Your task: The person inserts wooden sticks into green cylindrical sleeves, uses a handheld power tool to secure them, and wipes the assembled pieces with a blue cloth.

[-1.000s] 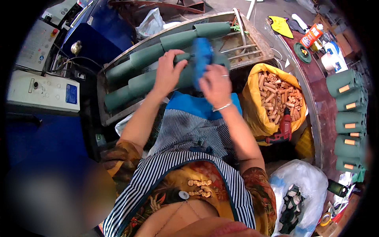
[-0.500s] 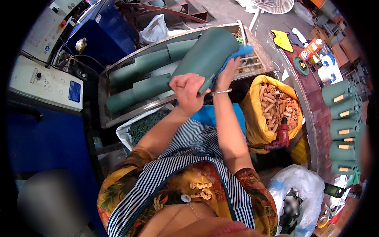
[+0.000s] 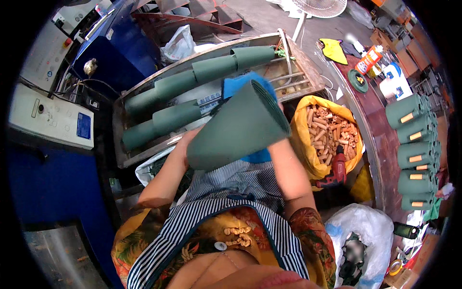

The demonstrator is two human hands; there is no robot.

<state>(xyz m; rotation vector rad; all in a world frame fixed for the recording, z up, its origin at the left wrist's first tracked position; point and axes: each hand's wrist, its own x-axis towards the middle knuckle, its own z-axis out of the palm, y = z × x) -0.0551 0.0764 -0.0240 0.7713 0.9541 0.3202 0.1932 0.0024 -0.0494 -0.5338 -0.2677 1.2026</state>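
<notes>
A large rolled green sheet [image 3: 236,130] is held up in front of my apron, tilted, its layered open edge toward the upper right. My left hand [image 3: 186,142] grips its lower left end, with the fingers hidden behind it. My right hand [image 3: 276,145] supports the right end from behind, and its fingers are hidden too. A blue cloth [image 3: 238,84] shows just beyond the roll; whether a hand holds it is hidden. Behind it, several green rolls [image 3: 175,83] lie in two rows in a worn tray [image 3: 120,144].
To the right stands a yellow sack [image 3: 301,113] of short tan tubes [image 3: 332,130], with a red power drill [image 3: 338,168] at its edge. Green rolls with tan tubes [image 3: 409,154] line the bench [image 3: 368,115]. Near my right elbow sits a white plastic bag [image 3: 375,226]. A control box [image 3: 50,115] stands left.
The green roll has come down toward me, and its layered edge now faces upper right. My hands have moved apart to its ends. The blue cloth now shows beyond it.
</notes>
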